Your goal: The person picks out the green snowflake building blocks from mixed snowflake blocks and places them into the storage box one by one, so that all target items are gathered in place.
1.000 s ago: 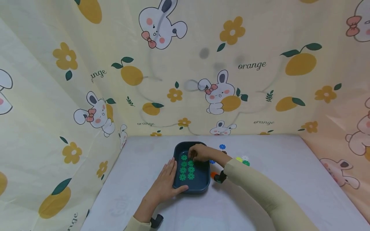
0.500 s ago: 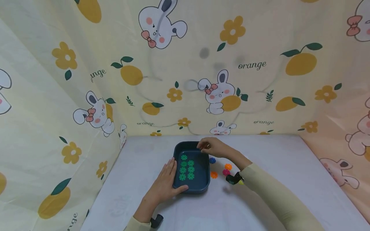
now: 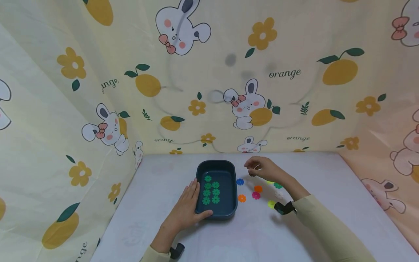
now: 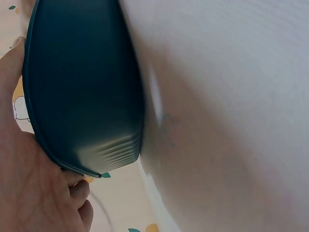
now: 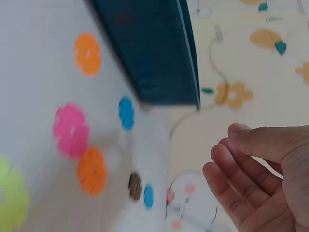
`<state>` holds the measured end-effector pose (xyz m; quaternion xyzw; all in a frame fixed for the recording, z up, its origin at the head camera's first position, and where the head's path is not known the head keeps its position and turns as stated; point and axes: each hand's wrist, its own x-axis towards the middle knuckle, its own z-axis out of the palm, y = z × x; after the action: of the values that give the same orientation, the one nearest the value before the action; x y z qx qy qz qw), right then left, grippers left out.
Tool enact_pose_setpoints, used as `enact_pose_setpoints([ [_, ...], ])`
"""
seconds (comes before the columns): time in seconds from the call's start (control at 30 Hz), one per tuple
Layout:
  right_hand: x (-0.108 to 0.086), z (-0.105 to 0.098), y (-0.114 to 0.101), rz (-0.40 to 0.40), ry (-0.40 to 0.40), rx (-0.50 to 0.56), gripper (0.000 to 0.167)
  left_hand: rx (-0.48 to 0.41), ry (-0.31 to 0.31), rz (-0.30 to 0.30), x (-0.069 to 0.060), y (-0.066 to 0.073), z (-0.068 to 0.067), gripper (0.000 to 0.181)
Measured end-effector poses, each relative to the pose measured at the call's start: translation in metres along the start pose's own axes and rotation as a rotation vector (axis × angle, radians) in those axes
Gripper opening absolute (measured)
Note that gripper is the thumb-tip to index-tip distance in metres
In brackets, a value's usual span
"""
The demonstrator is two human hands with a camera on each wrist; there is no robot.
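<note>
A dark blue rectangular tray (image 3: 228, 214) holds several green flower-shaped plastic discs (image 3: 215, 192) in two columns. My left hand (image 3: 187, 206) rests against its left side, fingers straight along the outer wall and thumb on the near rim. The left wrist view shows that hand beside the tray wall (image 4: 82, 82). My right hand (image 3: 266, 170) hovers over the table right of the tray. In the right wrist view its fingers (image 5: 234, 181) are loosely bent, with nothing seen between them and the thumb. A brown disc (image 5: 135, 186) lies near, largely hidden below the hand in the head view.
More flower discs lie right of the tray: blue (image 3: 240, 182), orange (image 3: 242, 198), pink (image 3: 256, 195), yellow (image 3: 271, 204), white (image 3: 279, 195) and green (image 3: 278, 185). A white cloth covers the table (image 3: 157, 182). A printed curtain (image 3: 203, 120) hangs behind.
My right hand has lifted out of the tray and moved right, over the loose discs. The left hand stays at the tray. The green discs visible in both columns look the same.
</note>
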<state>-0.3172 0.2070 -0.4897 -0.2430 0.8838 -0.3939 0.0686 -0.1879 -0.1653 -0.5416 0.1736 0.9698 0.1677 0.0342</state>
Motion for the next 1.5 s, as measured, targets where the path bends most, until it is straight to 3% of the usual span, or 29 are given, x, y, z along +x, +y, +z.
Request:
enact_pose_setpoints([
  [0.37,-0.044,-0.024,0.052,0.147,0.055,-0.061,0.026,-0.008,0.010,-0.001,-0.001,0.001,0.000,0.120],
  [0.6,-0.070,-0.024,0.073,0.191,0.084,-0.088,0.022,0.004,0.008,-0.002,-0.001,0.001,0.000,0.120],
  [0.77,-0.081,-0.019,0.081,0.284,0.098,-0.107,0.027,0.004,0.003,0.002,-0.003,0.003,-0.003,0.120],
  [0.87,-0.085,-0.016,0.084,0.353,0.101,-0.120,0.033,0.003,-0.002,0.004,-0.004,0.004,-0.005,0.120],
  [1.0,-0.086,-0.013,0.087,0.386,0.123,-0.121,0.037,-0.002,0.000,0.006,-0.003,0.005,-0.005,0.120],
  [1.3,-0.084,-0.007,0.091,0.384,0.139,-0.136,0.038,0.004,0.007,0.015,-0.002,0.003,-0.002,0.120],
  [1.5,-0.082,-0.005,0.084,0.358,0.135,-0.072,0.032,0.007,0.009,0.012,-0.002,0.003,-0.003,0.120],
])
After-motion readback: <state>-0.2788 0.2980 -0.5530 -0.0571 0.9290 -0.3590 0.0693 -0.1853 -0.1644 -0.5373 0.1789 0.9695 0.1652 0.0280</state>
